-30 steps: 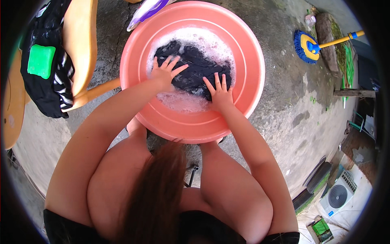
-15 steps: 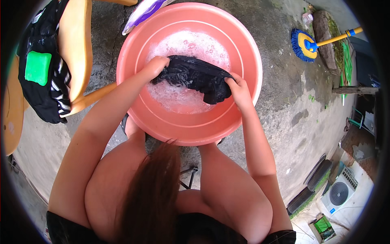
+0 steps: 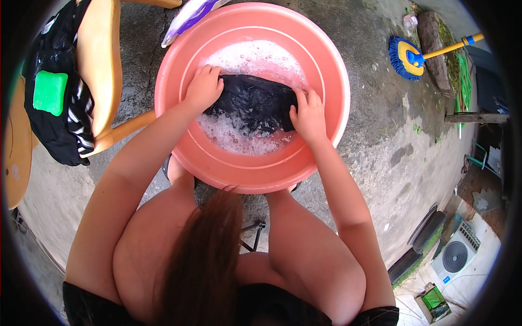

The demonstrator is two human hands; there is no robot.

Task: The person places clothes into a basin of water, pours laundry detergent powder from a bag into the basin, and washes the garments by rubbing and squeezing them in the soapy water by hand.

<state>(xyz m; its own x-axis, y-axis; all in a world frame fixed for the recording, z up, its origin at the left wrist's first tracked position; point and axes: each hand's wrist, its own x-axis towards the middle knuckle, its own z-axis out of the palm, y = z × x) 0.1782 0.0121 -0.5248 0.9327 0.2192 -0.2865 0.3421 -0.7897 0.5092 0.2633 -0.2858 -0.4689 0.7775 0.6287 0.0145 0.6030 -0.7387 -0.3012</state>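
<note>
A wet black garment (image 3: pixel 253 103) lies spread across the suds in a large pink basin (image 3: pixel 251 178). At its left end, my left hand (image 3: pixel 205 88) is closed on the edge, with the thumb toward the cloth. My right hand (image 3: pixel 310 114) grips the opposite end, its fingers bent over the fabric and their tips partly hidden. White foam and soapy water (image 3: pixel 228 136) surround the cloth, whose lower edge dips into the suds.
On the left, a yellow chair (image 3: pixel 103 65) carries black clothing (image 3: pixel 51 141) and a green soap bar (image 3: pixel 50 93). A white-and-purple packet (image 3: pixel 190 19) touches the basin's far rim. A blue-and-yellow brush (image 3: pixel 406 58) with a long handle is at the far right.
Both hands have lowered the garment from a raised, bunched fold to lie flatter on the suds. My right hand has shifted slightly left, and its fingers now reach over the cloth.
</note>
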